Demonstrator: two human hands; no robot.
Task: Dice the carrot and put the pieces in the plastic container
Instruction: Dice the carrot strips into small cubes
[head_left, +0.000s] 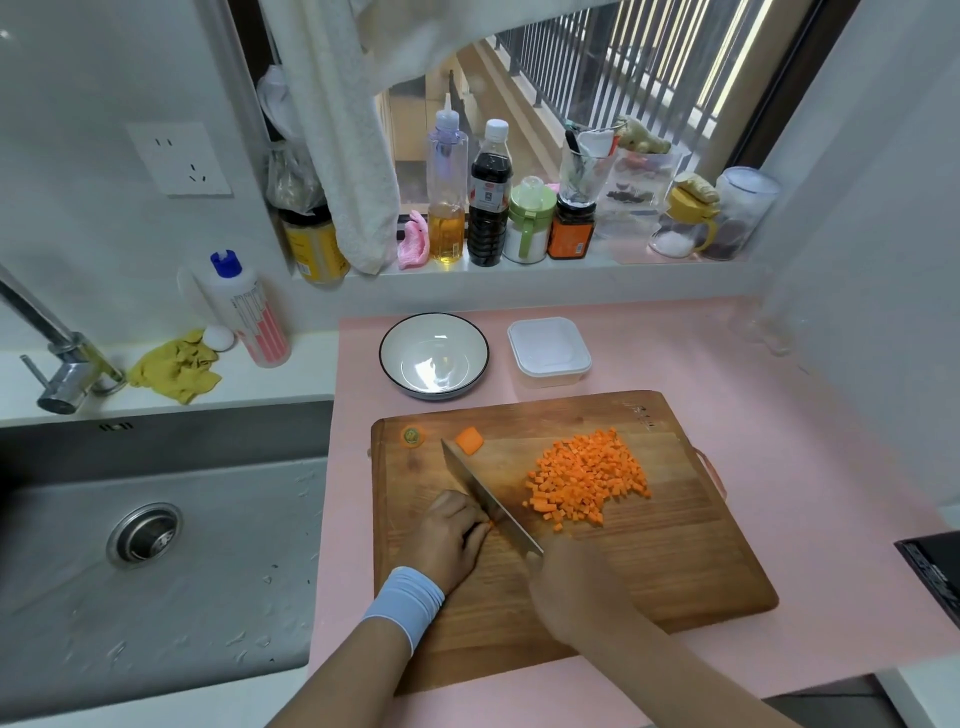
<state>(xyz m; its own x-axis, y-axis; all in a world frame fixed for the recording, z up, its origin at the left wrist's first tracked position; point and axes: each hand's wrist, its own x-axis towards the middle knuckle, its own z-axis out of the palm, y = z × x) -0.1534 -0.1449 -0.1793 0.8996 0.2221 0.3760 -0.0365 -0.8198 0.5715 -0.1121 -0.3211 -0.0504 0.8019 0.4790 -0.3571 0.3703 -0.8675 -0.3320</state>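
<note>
A wooden cutting board (649, 561) lies on the pink counter. A heap of diced carrot (589, 475) covers its right half. My left hand (449, 535) curls over a small remaining carrot piece (487, 526), mostly hidden under the fingers. My right hand (571, 582) grips the handle of a knife (488, 493), whose blade stands on the board right beside my left fingertips. A carrot chunk (470, 439) and the carrot's stem end (412, 435) lie near the board's far left edge. The white plastic container (549, 351) stands behind the board, with nothing visible in it.
A white bowl with a dark rim (434, 356) sits left of the container. A steel sink (156, 545) with a tap (57, 358) is on the left. Bottles and jars (488, 197) line the windowsill. A dark object (935, 566) juts in at the right edge.
</note>
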